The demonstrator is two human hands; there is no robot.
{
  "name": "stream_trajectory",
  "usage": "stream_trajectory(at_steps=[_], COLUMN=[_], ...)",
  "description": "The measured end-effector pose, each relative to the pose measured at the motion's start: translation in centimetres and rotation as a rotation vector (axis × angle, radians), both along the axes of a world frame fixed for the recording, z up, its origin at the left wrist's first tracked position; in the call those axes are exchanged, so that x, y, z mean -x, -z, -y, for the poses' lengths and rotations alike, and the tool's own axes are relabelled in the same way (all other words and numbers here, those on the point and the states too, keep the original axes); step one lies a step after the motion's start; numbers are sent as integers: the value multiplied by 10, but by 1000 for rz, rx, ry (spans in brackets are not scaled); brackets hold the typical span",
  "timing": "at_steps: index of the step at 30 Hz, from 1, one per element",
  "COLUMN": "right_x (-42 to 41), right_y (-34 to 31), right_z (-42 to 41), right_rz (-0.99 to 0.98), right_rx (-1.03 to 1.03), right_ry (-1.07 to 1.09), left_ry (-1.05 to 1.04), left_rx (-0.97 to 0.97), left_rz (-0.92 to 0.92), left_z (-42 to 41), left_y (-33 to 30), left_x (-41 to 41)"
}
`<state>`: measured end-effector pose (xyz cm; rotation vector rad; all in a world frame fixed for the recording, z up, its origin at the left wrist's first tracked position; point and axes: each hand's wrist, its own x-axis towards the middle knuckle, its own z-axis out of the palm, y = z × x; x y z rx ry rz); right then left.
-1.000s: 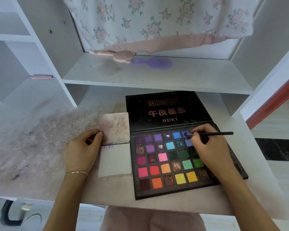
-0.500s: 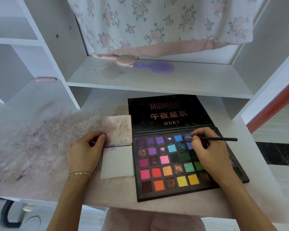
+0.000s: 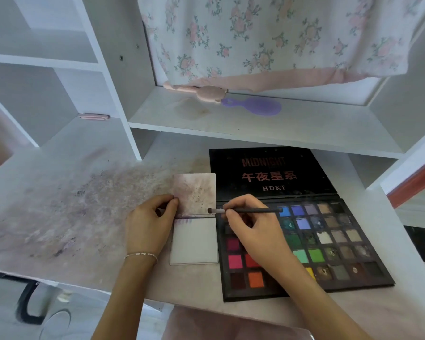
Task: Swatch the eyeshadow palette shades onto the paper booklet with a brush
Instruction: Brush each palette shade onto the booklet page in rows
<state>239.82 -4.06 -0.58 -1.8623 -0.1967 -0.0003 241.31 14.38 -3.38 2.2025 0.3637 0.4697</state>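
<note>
brush tip vs page: the bristle end of my thin black-handled makeup brush [image 3: 245, 211] sits right at the right edge of the small white paper booklet [image 3: 193, 239], just over its fold, so the page is a short hop left and toward me

brush axis: lying pretty much flat, left to right, bristles left, tail out over the blue pans

booklet: open between my two hands, upper leaf stained purply-pink, lower leaf mostly clean with a few purple strokes in its top left corner

nearer hand: my right hand [image 3: 253, 231] pinches the brush in curled fingers, it does the swatching; my left hand [image 3: 149, 224] is just left of the booklet, fingertips pinning its left edge at the fold

palette: big black eyeshadow palette [image 3: 334, 244] to the right of the booklet, partly under my right hand, touching or nearly touching the booklet's edge

writing: lid says MIDNIGHT, then 午夜星系, then HDKT

my guess: next stroke lands beside those purple marks
</note>
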Motion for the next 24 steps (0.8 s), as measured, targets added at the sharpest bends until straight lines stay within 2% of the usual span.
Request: stream_trajectory(at_steps=[9,24], right_x=[-8,-9], right_y=[4,9], right_z=[-19,-19], right_rz=[-67,-62], right_rx=[59,103], right_ry=[-42,-70], left_ry=[20,19], left_rx=[-1,-7], left_rz=[9,11], left_z=[-1,-2], left_y=[2,4], left_x=[-1,-1])
